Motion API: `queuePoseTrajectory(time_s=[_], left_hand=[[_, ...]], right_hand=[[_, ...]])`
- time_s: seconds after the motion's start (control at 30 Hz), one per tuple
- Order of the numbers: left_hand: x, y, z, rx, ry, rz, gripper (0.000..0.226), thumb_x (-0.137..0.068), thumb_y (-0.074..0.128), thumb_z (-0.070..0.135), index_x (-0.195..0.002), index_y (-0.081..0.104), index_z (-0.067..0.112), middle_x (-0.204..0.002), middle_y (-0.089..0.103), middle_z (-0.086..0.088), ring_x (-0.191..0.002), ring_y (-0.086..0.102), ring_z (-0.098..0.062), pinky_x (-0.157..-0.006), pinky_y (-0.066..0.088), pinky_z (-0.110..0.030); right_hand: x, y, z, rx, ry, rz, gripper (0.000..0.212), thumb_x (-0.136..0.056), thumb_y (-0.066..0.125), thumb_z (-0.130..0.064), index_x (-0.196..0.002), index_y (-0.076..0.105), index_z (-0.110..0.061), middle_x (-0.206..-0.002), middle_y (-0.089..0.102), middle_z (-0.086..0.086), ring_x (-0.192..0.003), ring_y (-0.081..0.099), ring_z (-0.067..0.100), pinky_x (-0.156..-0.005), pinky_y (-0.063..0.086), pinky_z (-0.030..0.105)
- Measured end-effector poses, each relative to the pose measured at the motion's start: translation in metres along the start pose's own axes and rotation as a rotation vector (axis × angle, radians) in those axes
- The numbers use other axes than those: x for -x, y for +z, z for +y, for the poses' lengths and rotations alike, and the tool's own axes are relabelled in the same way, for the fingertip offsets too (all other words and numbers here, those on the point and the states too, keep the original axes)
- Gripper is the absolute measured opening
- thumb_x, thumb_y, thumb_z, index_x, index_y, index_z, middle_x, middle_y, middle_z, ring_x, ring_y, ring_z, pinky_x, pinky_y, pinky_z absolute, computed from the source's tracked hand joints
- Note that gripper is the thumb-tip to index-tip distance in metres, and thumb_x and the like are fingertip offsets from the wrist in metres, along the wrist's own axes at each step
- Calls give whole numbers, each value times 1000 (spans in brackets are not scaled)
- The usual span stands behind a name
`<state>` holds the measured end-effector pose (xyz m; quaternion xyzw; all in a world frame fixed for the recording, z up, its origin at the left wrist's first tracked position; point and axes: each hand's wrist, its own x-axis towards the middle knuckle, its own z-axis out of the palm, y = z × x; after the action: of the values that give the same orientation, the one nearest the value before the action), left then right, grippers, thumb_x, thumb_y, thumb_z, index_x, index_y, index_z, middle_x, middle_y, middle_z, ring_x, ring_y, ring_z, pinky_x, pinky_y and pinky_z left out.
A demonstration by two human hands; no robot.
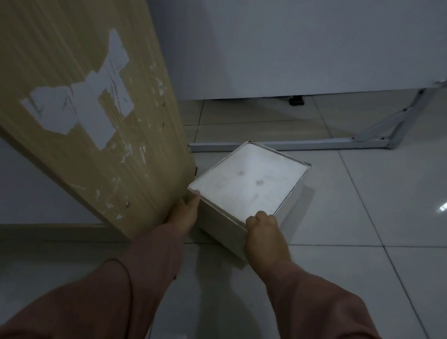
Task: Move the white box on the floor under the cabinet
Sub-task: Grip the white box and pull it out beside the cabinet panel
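Note:
A white square box [250, 182] with a flat lid rests on the tiled floor, its left corner against the foot of a light wooden cabinet panel [74, 83]. My left hand [184, 211] grips the box's near-left corner, wedged between box and panel. The near-right corner is held by my right hand [264, 236], fingers curled over the lid's edge. Both arms wear pinkish-brown sleeves.
Behind the box stands a white board on a grey metal frame [322, 144] whose bar lies along the floor. A small black foot [296, 99] shows under the board. Glossy grey floor tiles [370, 216] stretch to the right.

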<state>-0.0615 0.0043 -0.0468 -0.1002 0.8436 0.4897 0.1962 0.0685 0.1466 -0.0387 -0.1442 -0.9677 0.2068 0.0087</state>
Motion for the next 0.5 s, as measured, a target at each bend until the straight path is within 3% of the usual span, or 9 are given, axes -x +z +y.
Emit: queuePoseTrajectory(time_s=[0.17, 0.27, 0.4, 0.47, 0.5], left_hand=[[-10, -11, 5, 377, -148, -85, 90, -77, 34, 79, -145, 36, 20, -153, 39, -9, -139, 38, -29, -115, 31, -49], [-9, -13, 0, 535, -279, -186, 105, -67, 32, 89, -148, 32, 22, -155, 36, -6, -139, 36, -29, -110, 30, -51], [-1, -8, -1, 548, -354, -290, 116, -49, 41, 96, -145, 36, 30, -147, 45, -7, -116, 52, -34, -71, 55, -55], [0, -6, 1, 616, -358, -285, 111, -48, 47, 93, -140, 41, 30, -128, 57, -8, -94, 58, -31, -57, 57, -54], [-1, -4, 2, 648, -354, -280, 108, -48, 49, 92, -136, 45, 30, -113, 61, -7, -90, 59, -29, -57, 57, -54]], right_hand=[[9, -14, 1, -61, 8, 74, 12, -89, 50, -4, -97, 58, -6, -111, 53, 9, -107, 47, 25, -73, 38, 29], [8, -29, 4, -145, 26, 142, 9, -91, 54, -12, -87, 57, -5, -104, 55, 12, -103, 49, 28, -73, 40, 33], [11, -37, 8, -202, 27, 155, 10, -89, 58, -11, -80, 55, -6, -100, 56, 14, -99, 50, 30, -71, 37, 31], [14, -35, 11, -195, 29, 152, 10, -89, 58, -11, -82, 58, -3, -99, 56, 14, -98, 51, 29, -69, 33, 28], [16, -34, 12, -190, 28, 158, 11, -89, 58, -10, -83, 58, -2, -99, 56, 15, -97, 51, 29, -68, 31, 27]])
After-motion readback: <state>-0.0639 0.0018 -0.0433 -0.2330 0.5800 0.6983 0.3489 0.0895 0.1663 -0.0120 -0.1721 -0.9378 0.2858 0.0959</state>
